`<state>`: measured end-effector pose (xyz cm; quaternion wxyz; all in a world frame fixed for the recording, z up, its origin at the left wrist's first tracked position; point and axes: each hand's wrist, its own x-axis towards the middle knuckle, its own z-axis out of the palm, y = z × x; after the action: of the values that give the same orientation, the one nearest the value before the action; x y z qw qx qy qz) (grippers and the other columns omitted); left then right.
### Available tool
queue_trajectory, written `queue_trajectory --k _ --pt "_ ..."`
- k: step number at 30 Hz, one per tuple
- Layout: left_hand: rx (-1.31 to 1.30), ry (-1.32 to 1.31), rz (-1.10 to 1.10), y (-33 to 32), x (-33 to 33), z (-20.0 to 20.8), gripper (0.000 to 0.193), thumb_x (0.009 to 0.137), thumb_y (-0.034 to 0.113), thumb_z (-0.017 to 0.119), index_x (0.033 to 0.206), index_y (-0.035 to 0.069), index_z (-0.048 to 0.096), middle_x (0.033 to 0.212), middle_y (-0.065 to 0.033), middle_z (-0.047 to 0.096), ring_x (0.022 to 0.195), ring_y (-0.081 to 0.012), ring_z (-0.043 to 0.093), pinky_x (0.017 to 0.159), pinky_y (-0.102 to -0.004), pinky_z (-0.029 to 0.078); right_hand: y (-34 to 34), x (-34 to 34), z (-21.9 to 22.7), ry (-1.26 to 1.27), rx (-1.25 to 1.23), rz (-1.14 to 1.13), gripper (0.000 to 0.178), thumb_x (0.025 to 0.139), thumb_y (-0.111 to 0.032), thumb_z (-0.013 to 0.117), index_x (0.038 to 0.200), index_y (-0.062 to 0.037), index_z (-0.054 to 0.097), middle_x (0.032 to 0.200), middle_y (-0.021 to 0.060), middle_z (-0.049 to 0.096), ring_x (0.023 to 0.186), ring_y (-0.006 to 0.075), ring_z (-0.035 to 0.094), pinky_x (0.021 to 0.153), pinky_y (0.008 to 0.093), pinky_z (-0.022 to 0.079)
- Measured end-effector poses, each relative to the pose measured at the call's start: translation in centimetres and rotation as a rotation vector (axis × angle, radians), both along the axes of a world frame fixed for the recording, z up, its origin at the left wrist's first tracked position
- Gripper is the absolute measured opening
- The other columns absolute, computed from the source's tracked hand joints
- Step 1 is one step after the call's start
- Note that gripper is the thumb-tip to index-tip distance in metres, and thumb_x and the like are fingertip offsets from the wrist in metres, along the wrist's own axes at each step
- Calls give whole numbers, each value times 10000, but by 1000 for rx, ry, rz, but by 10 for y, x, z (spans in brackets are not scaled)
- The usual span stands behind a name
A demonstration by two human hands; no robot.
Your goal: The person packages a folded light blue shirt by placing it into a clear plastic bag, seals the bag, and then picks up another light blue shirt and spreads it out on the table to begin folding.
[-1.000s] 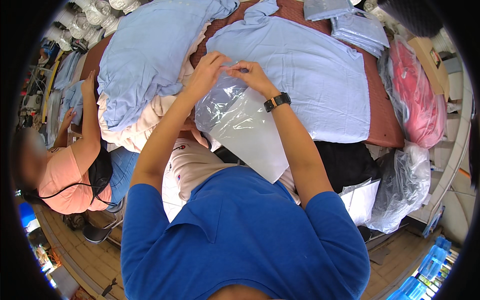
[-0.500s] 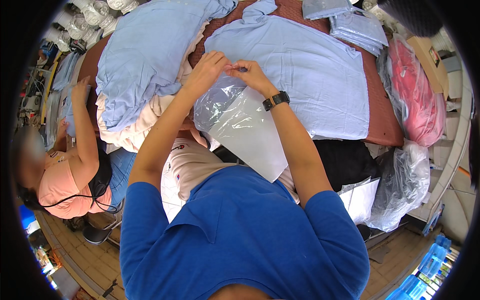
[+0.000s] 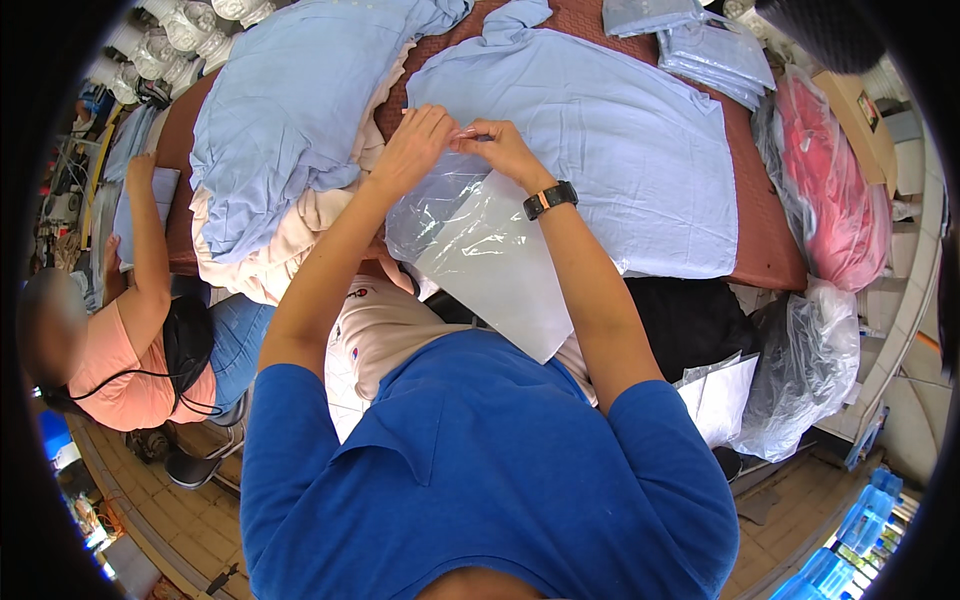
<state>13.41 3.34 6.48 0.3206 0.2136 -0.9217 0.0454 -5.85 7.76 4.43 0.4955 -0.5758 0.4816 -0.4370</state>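
My left hand [image 3: 414, 148] and my right hand [image 3: 499, 152] meet above the near edge of the table, fingers bent and fingertips pinched together. Whatever they pinch is too small to make out. Just under them a clear plastic bag [image 3: 432, 212] with a white sheet [image 3: 510, 285] in it slants from the table edge down over my lap. Behind my right hand a light blue shirt [image 3: 630, 160] lies spread flat, partly covered by that hand. A dark watch is on my right wrist.
A heap of light blue shirts [image 3: 280, 130] over cream cloth [image 3: 270, 265] sits at left. Bagged blue shirts [image 3: 715, 60] lie far right, near a red bundle in plastic [image 3: 825, 180]. Crumpled clear plastic [image 3: 805, 370] hangs lower right. A person [image 3: 130, 330] works at left.
My hands stay nearly in place with fingertips together. A small dark blue bit seen at my right fingers before no longer shows. The person at left has shifted an arm leftward.
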Motion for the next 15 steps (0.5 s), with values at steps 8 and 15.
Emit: queue_trajectory --k 8,15 --pt "411 313 133 4 -14 -14 73 920 56 634 958 -4 616 917 -147 615 832 -320 623 750 -407 484 -3 -2 -5 -12 -15 -9 183 868 -162 763 1000 -38 787 955 33 757 925 117 631 899 284 470" --pt "558 408 -11 0 -13 14 87 910 26 622 984 -11 648 932 -125 645 834 -320 637 738 -402 511 0 -3 -3 -22 -28 -23 188 836 -121 789 995 -22 787 955 59 762 897 131 658 853 293 513"
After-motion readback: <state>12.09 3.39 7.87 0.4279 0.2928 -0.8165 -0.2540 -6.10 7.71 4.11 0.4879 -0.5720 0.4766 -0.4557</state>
